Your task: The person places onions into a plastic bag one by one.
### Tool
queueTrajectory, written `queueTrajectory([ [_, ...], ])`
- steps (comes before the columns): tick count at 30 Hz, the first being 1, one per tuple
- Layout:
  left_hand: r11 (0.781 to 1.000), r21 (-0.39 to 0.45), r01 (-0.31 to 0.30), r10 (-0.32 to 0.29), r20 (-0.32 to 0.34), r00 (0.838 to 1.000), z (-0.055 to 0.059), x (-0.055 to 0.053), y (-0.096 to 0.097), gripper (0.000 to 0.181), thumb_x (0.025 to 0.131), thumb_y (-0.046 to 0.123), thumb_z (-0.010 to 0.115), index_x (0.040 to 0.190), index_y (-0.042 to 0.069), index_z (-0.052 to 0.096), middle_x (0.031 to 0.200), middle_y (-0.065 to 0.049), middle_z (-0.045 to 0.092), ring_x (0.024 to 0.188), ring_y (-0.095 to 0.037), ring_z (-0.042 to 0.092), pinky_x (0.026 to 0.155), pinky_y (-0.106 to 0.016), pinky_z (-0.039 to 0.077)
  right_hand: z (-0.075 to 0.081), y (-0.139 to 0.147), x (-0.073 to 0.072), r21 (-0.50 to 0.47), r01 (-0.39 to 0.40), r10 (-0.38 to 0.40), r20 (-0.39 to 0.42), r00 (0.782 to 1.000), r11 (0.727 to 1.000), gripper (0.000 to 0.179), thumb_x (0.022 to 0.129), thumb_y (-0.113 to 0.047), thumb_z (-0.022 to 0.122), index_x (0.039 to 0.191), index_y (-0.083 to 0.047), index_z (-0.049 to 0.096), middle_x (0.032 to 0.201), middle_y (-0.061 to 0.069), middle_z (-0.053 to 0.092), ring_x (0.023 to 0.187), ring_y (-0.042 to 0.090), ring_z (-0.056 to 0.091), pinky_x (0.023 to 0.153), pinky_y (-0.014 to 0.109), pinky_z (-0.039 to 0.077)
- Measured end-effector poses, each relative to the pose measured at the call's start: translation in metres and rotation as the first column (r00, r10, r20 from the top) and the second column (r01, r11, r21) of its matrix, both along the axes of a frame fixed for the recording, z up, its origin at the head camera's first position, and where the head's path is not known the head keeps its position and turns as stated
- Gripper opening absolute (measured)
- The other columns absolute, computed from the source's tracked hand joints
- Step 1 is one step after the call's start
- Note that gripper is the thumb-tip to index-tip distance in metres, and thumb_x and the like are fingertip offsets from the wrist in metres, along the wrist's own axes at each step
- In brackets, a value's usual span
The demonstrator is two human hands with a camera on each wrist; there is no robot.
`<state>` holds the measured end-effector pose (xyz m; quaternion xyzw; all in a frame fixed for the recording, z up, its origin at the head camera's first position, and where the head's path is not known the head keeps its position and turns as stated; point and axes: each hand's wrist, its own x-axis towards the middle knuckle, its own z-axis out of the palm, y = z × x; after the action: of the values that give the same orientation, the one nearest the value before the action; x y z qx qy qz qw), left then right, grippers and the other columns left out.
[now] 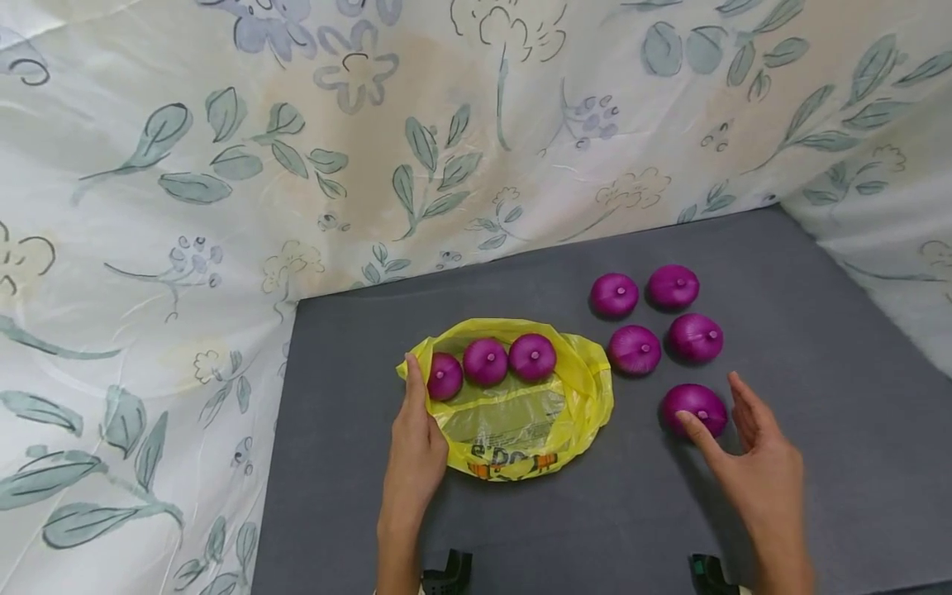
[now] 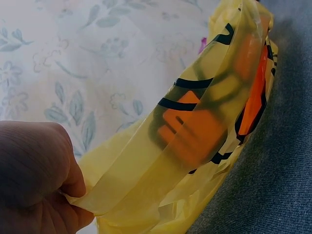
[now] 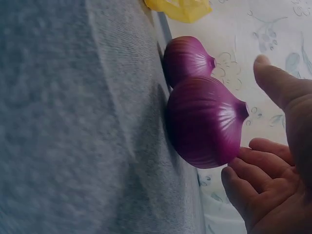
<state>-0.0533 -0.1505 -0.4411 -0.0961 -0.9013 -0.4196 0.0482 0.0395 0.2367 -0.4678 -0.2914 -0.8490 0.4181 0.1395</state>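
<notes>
My left hand (image 1: 418, 442) pinches the left rim of a yellow plastic bag (image 1: 587, 388), its mouth spread wide. The left wrist view shows the thumb and fingers (image 2: 73, 183) gripping the bag's thin edge. Inside the bag, along its far side, lie three purple onions: one onion (image 1: 445, 377) by my left fingers, another onion (image 1: 486, 362) in the middle and a third onion (image 1: 532, 357) to the right. My right hand (image 1: 759, 471) is spread around the nearest loose onion (image 1: 695, 406), thumb apart from the fingers. In the right wrist view its fingertips are right at that onion's side.
Beyond the nearest onion, several more stand on the dark grey table (image 1: 349, 347): a left onion (image 1: 635, 350), a right onion (image 1: 696, 338) and two farther back. A flowered cloth (image 1: 446, 190) hangs behind the table and along its sides.
</notes>
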Motion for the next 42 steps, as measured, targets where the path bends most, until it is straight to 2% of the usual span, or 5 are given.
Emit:
queueTrajectory([
  [14, 1.000, 0.004, -0.001, 0.001, 0.028, 1.000, 0.000, -0.001, 0.001, 0.088, 0.105, -0.010, 0.042, 0.171, 0.028, 0.000, 0.092, -0.008, 0.045, 0.053, -0.011, 0.025, 0.055, -0.031, 0.032, -0.008, -0.009, -0.008, 0.082, -0.085, 0.086, -0.006, 0.996, 0.993, 0.097, 0.083, -0.038, 0.092, 0.164, -0.019, 0.043, 0.168, 0.004, 0.040, 0.146, 0.035, 0.048, 0.115, 0.042, 0.037],
  [17, 1.000, 0.004, 0.001, -0.001, 0.018, 1.000, 0.001, -0.001, 0.000, 0.088, 0.105, -0.010, 0.042, 0.171, 0.030, 0.000, 0.130, -0.013, 0.059, 0.056, -0.012, 0.027, 0.056, -0.030, 0.034, -0.010, -0.010, -0.010, 0.072, -0.081, 0.083, -0.026, 0.996, 0.994, 0.089, 0.084, -0.035, 0.092, 0.160, -0.017, 0.049, 0.167, 0.001, 0.042, 0.147, 0.032, 0.048, 0.115, 0.036, 0.038],
  [21, 1.000, 0.002, 0.009, -0.009, 0.002, 1.000, 0.001, -0.001, 0.001, 0.088, 0.104, -0.011, 0.043, 0.172, 0.027, 0.001, 0.174, -0.008, 0.027, 0.063, -0.015, 0.031, 0.060, -0.031, 0.036, -0.011, -0.009, -0.011, 0.059, -0.075, 0.077, -0.027, 0.997, 0.995, 0.080, 0.085, -0.033, 0.091, 0.154, -0.016, 0.055, 0.166, -0.004, 0.043, 0.146, 0.028, 0.049, 0.115, 0.031, 0.038],
  [27, 1.000, 0.004, 0.010, -0.011, 0.020, 1.000, 0.001, -0.001, 0.002, 0.084, 0.104, -0.010, 0.043, 0.172, 0.020, 0.005, 0.155, -0.015, 0.048, 0.050, -0.009, 0.023, 0.054, -0.030, 0.032, -0.012, -0.007, -0.011, 0.038, -0.077, 0.077, -0.011, 0.997, 0.996, 0.078, 0.086, -0.037, 0.090, 0.154, -0.017, 0.057, 0.167, -0.003, 0.041, 0.147, 0.031, 0.048, 0.114, 0.044, 0.039],
  [42, 1.000, -0.022, 0.013, -0.013, -0.007, 1.000, 0.002, 0.001, 0.003, 0.082, 0.105, -0.009, 0.041, 0.172, 0.020, 0.006, 0.176, -0.006, 0.021, 0.055, -0.009, 0.021, 0.055, -0.030, 0.032, -0.012, -0.002, -0.010, 0.010, -0.078, 0.079, -0.027, 0.997, 0.997, 0.073, 0.085, -0.039, 0.090, 0.151, -0.031, 0.061, 0.157, 0.005, 0.054, 0.136, 0.032, 0.057, 0.097, 0.002, 0.037],
])
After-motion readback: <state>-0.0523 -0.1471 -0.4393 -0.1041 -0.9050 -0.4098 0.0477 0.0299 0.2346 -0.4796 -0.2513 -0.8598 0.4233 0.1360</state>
